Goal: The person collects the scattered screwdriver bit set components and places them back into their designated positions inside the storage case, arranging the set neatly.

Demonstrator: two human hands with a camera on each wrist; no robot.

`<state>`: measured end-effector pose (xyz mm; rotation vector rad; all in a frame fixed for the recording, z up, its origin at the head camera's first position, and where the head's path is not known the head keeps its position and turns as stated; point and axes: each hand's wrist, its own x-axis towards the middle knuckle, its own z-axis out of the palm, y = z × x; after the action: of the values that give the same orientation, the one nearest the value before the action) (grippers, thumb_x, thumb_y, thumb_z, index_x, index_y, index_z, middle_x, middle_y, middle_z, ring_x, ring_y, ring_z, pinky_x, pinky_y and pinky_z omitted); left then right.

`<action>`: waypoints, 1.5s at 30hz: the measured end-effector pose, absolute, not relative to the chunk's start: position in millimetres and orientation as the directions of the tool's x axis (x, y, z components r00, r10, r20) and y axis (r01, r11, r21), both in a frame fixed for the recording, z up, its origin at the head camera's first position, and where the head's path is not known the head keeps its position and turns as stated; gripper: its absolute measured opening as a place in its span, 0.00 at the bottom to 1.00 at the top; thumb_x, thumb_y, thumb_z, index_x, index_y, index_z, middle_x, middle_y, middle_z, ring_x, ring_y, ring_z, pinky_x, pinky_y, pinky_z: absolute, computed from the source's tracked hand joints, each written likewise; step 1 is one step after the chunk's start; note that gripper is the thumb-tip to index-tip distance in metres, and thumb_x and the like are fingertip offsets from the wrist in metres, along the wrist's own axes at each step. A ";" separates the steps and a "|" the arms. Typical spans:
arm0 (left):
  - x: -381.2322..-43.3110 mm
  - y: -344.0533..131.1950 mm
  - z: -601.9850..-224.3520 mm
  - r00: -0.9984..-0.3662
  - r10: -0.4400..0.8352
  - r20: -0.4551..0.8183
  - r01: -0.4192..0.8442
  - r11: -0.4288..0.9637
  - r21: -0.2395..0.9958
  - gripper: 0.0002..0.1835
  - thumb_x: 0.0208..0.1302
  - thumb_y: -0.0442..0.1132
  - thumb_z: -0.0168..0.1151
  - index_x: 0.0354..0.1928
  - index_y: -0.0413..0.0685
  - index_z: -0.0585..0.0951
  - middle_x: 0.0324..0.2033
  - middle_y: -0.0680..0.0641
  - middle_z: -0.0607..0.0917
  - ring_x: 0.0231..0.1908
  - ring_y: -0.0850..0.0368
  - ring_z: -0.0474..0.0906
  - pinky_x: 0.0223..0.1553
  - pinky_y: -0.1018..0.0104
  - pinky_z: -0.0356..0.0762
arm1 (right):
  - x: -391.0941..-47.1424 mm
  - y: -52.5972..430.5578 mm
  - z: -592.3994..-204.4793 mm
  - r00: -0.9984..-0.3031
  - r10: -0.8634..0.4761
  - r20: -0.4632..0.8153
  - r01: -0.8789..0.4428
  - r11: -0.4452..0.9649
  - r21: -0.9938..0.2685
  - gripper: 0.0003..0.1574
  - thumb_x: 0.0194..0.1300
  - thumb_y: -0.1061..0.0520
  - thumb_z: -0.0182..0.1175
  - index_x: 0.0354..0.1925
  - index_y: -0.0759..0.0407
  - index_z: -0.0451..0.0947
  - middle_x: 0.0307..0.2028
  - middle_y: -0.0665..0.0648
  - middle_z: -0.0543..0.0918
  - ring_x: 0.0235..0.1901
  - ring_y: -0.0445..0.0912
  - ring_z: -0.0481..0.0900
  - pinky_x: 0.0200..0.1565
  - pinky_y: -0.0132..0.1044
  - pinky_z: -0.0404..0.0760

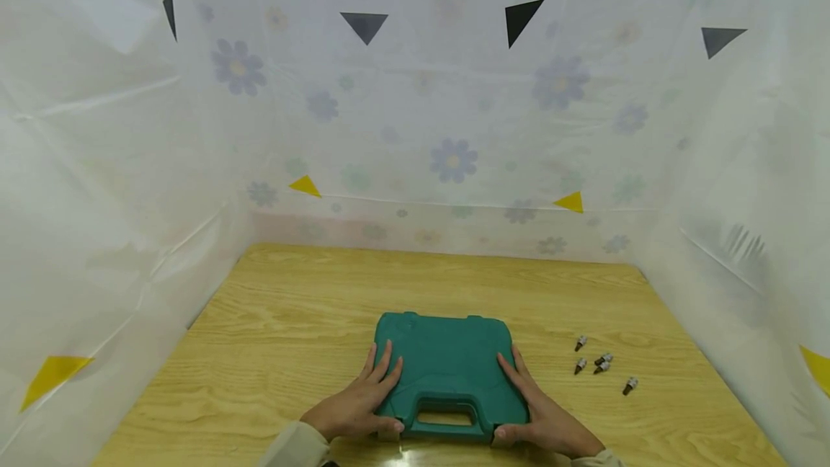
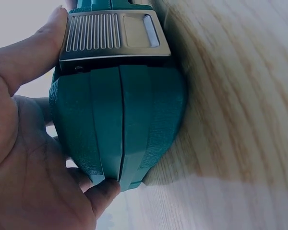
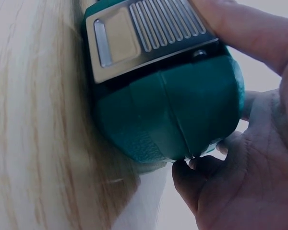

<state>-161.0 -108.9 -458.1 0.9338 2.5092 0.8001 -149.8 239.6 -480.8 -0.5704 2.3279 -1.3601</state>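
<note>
A green plastic tool case (image 1: pixel 447 352) lies closed on the table, its handle towards me. My left hand (image 1: pixel 360 398) grips its left side, fingers spread over the lid and thumb at the left metal latch (image 2: pixel 113 36). On the opposite side, my right hand (image 1: pixel 547 409) holds the case the same way, thumb against the right latch (image 3: pixel 153 36). Both wrist views show a little finger bent near the seam at the case's side. The case's contents are hidden.
Several small bit sockets (image 1: pixel 580 366) with silver ends and dark tips lie on the wooden table (image 1: pixel 292 308), right of the case. White flower-patterned sheeting (image 1: pixel 402 121) walls the table at the back and both sides, with black and yellow triangles on it.
</note>
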 end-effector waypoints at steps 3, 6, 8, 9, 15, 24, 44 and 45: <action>-160.6 -109.2 -460.0 -0.720 0.687 -0.101 0.514 0.625 0.587 0.53 0.59 0.55 0.65 0.74 0.34 0.48 0.72 0.30 0.33 0.69 0.28 0.24 0.63 0.34 0.53 | -149.2 239.6 -480.2 -0.845 -0.522 -0.120 -0.151 0.447 -0.881 0.63 0.63 0.56 0.65 0.77 0.54 0.31 0.71 0.65 0.16 0.68 0.72 0.21 0.60 0.75 0.40; -160.5 -109.8 -462.1 -0.717 0.692 -0.083 0.541 0.627 0.560 0.55 0.58 0.56 0.67 0.74 0.34 0.47 0.72 0.30 0.33 0.69 0.29 0.24 0.64 0.34 0.52 | -148.8 239.5 -481.8 -0.848 -0.517 -0.121 -0.146 0.447 -0.882 0.61 0.65 0.56 0.63 0.77 0.53 0.30 0.71 0.63 0.15 0.68 0.71 0.20 0.60 0.75 0.39; -160.9 -110.4 -463.1 -0.717 0.693 -0.074 0.549 0.628 0.552 0.55 0.58 0.57 0.66 0.74 0.34 0.47 0.73 0.31 0.33 0.69 0.29 0.24 0.64 0.34 0.53 | -148.4 239.1 -484.2 -0.850 -0.512 -0.121 -0.144 0.447 -0.883 0.59 0.67 0.56 0.61 0.77 0.51 0.30 0.71 0.61 0.14 0.68 0.70 0.19 0.60 0.75 0.39; -161.2 -110.6 -463.1 -0.718 0.692 -0.074 0.549 0.629 0.551 0.55 0.58 0.57 0.66 0.74 0.35 0.47 0.73 0.31 0.33 0.70 0.30 0.24 0.64 0.35 0.52 | -148.2 239.0 -485.7 -0.851 -0.511 -0.120 -0.144 0.446 -0.883 0.57 0.68 0.56 0.59 0.77 0.50 0.29 0.71 0.60 0.14 0.68 0.69 0.19 0.61 0.74 0.38; -161.8 -111.6 -462.4 -0.718 0.693 -0.063 0.559 0.628 0.542 0.56 0.58 0.57 0.67 0.74 0.34 0.47 0.73 0.31 0.33 0.70 0.30 0.25 0.64 0.35 0.53 | -147.3 237.9 -490.0 -0.858 -0.503 -0.106 -0.150 0.441 -0.885 0.55 0.71 0.55 0.56 0.77 0.49 0.28 0.71 0.58 0.14 0.69 0.68 0.18 0.61 0.74 0.37; -160.7 -109.8 -463.7 -0.712 0.699 -0.061 0.562 0.620 0.548 0.56 0.58 0.57 0.67 0.74 0.33 0.47 0.72 0.30 0.34 0.69 0.29 0.25 0.63 0.34 0.53 | -149.3 238.8 -486.8 -0.849 -0.499 -0.175 -0.068 0.432 -0.899 0.61 0.68 0.54 0.60 0.76 0.48 0.24 0.70 0.59 0.12 0.68 0.68 0.16 0.61 0.74 0.35; -159.2 -111.7 -466.2 -0.720 0.690 -0.069 0.548 0.627 0.554 0.55 0.58 0.58 0.65 0.75 0.35 0.46 0.73 0.32 0.32 0.70 0.31 0.24 0.64 0.35 0.54 | -145.7 242.8 -490.7 -0.831 -0.547 -0.101 -0.187 0.445 -0.876 0.65 0.66 0.57 0.63 0.76 0.50 0.23 0.70 0.64 0.12 0.67 0.72 0.20 0.58 0.76 0.42; -159.3 -111.8 -466.2 -0.720 0.690 -0.069 0.548 0.627 0.554 0.55 0.58 0.58 0.65 0.75 0.35 0.46 0.73 0.32 0.32 0.70 0.31 0.23 0.64 0.35 0.54 | -145.6 242.9 -491.2 -0.831 -0.547 -0.097 -0.190 0.444 -0.876 0.65 0.66 0.57 0.63 0.76 0.50 0.23 0.70 0.65 0.13 0.67 0.72 0.20 0.58 0.76 0.42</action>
<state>-159.3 -111.8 -466.2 1.0043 2.5765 0.7428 -145.6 242.9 -491.2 -0.6262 2.3338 -1.3456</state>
